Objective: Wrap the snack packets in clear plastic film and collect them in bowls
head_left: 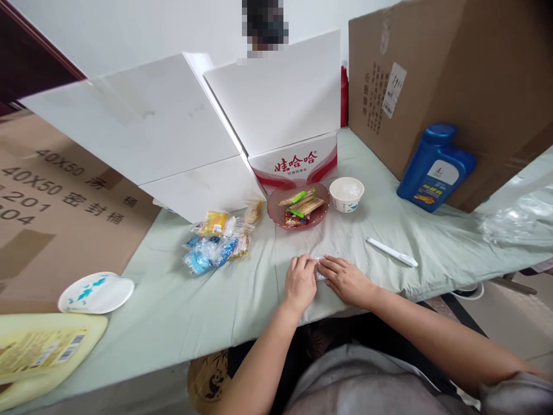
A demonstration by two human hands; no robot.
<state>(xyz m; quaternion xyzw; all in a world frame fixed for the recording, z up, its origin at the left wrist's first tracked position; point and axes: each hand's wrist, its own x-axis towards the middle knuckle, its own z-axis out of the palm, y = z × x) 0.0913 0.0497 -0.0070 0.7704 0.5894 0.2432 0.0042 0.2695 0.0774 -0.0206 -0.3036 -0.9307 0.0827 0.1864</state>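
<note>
My left hand (301, 282) and my right hand (349, 281) meet near the table's front edge. Between them a small, crinkled, clear-and-white plastic packet (320, 272) lies on the cloth, partly covered by my fingers. The left fingers are bent against its left side, and the right fingers, held together, press on its right side. Beyond them stands a pinkish see-through plate (276, 214) with green-edged and red wrapped snacks (305, 204) on it. A white bowl (346, 195) stands beside the plate. To the right of my hands lies a white utility knife (391, 251).
Several packets in clear, blue and yellow plastic (216, 242) are heaped to the left. White boxes (294, 92) stand at the back, with a person's head behind. A blue bottle (436, 170) leans near a large cardboard box (432, 75). White lids (97, 293) lie far left.
</note>
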